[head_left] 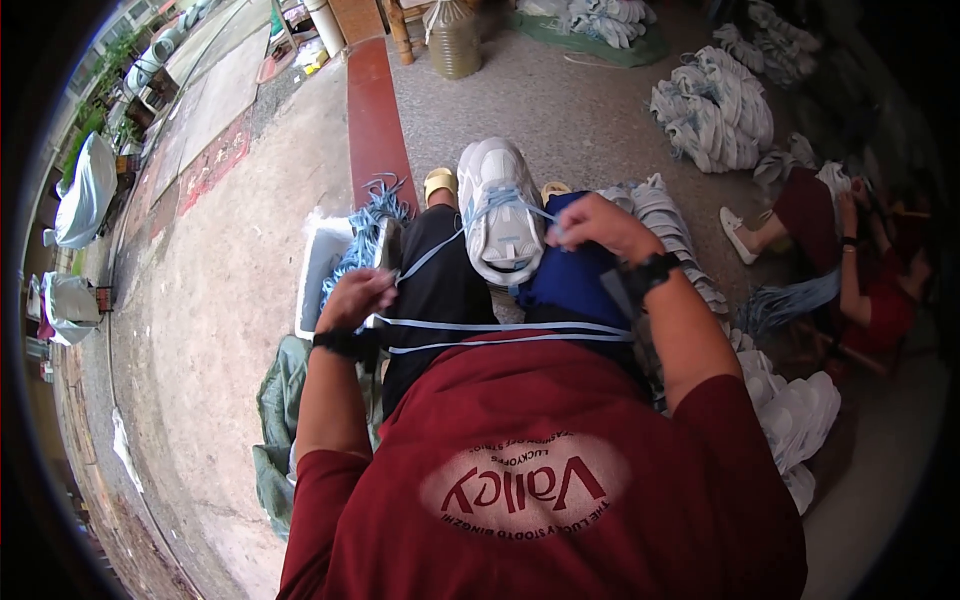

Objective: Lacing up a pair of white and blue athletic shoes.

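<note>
A white sneaker (493,165) rests between my knees, its heel toward me. A light blue shoelace (433,255) is threaded at its top and stretches out to both sides. My left hand (360,297), on the left of my lap, has its fingers pinched on one end of that lace. Just right of the sneaker, my right hand (605,228) is closed on the other end. Light blue strips (510,328) run across my lap below the sneaker.
A white box (312,285) of blue laces stands by my left leg, near a green sack (280,430). Stacked white shoe uppers (672,235) lie to my right, with a larger pile (715,110) beyond. A co-worker (870,280) sits at far right. A large jar (452,42) stands ahead.
</note>
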Motion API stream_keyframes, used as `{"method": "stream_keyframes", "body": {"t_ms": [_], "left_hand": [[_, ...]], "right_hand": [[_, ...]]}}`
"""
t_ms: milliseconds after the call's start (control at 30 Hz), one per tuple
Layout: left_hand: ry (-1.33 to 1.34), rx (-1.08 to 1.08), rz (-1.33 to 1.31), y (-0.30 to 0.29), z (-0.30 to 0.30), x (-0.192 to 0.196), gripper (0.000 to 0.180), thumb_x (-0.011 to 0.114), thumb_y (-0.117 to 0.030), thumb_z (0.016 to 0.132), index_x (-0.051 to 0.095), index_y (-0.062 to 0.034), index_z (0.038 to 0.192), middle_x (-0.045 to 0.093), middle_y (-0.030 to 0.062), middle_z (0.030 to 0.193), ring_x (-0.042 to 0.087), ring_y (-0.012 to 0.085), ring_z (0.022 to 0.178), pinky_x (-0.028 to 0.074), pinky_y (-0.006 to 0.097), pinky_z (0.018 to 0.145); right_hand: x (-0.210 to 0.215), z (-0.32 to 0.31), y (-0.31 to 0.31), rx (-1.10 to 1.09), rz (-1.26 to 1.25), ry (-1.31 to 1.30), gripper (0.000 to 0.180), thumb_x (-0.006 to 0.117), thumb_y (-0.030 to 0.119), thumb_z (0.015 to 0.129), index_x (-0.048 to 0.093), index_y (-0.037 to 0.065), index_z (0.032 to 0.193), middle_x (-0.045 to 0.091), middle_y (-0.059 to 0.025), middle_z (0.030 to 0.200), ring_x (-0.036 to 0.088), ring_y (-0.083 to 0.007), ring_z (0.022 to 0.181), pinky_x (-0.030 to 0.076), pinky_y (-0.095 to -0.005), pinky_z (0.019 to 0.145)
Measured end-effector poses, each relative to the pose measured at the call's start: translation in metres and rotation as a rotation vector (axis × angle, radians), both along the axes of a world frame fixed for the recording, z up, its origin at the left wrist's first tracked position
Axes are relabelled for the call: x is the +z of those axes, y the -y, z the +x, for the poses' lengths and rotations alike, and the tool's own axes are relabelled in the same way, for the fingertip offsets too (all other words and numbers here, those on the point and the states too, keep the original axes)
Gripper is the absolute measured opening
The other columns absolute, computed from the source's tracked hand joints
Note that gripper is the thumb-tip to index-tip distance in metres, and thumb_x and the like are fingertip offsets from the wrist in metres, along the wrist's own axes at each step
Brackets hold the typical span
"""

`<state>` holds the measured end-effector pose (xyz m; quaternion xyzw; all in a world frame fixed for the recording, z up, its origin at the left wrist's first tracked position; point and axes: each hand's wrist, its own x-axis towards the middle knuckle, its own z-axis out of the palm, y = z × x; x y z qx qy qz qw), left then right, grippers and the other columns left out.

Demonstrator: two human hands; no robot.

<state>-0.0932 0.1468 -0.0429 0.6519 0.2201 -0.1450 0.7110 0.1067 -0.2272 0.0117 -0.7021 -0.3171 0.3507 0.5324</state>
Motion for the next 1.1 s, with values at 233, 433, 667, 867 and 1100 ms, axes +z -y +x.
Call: {"method": "stream_keyframes", "body": {"t_ms": [233,433,667,867,1100], "left_hand": [[0.218,-0.275,-0.065,0.079,0.098,0.035,0.014,0.062,-0.019,0.085,0.062,-0.0063,0.079,0.061,-0.0019,0.072,0.053,0.0047,0.063,0.039,0.018,0.055],[0.292,0.053,-0.172,0.088,0.111,0.015,0.006,0.065,-0.013,0.082,0.063,-0.0071,0.081,0.055,-0.0066,0.071,0.044,0.0034,0.06,0.034,0.018,0.058],[0.351,0.023,-0.204,0.087,0.112,0.006,0.007,0.065,-0.012,0.081,0.064,-0.0054,0.081,0.057,-0.0056,0.074,0.048,0.0043,0.065,0.038,0.018,0.063],[0.419,0.015,-0.099,0.088,0.106,0.001,0.005,0.065,-0.01,0.081,0.065,-0.0041,0.081,0.059,-0.0047,0.075,0.05,0.0033,0.068,0.039,0.017,0.065],[0.384,0.108,0.03,0.098,0.107,0.001,0.008,0.067,-0.01,0.079,0.066,-0.0023,0.081,0.059,-0.0042,0.072,0.049,0.0038,0.065,0.039,0.018,0.062]], "right_hand": [[-0.05,0.014,-0.062,-0.497,0.254,0.093,0.003,0.066,0.002,0.069,0.063,0.002,0.07,0.055,0.0016,0.064,0.048,-0.0072,0.061,0.039,-0.023,0.058],[-0.064,0.01,-0.072,-0.666,0.37,0.038,0.006,0.066,0.003,0.071,0.062,0.001,0.069,0.055,0.0019,0.063,0.048,-0.0065,0.061,0.039,-0.0225,0.056],[-0.055,0.009,-0.076,-0.63,0.15,0.538,0.008,0.067,0.005,0.069,0.059,0.003,0.068,0.056,-0.0088,0.06,0.053,-0.0186,0.056,0.043,-0.0301,0.055],[-0.049,-0.008,-0.088,-0.708,-0.124,0.905,0.012,0.061,0.012,0.072,0.055,0.004,0.065,0.058,-0.0174,0.067,0.057,-0.037,0.067,0.045,-0.0447,0.059],[-0.053,-0.006,-0.089,-0.757,-0.233,0.847,0.007,0.054,0.009,0.074,0.057,0.004,0.071,0.058,-0.0198,0.066,0.059,-0.0375,0.068,0.046,-0.0469,0.06]]}}
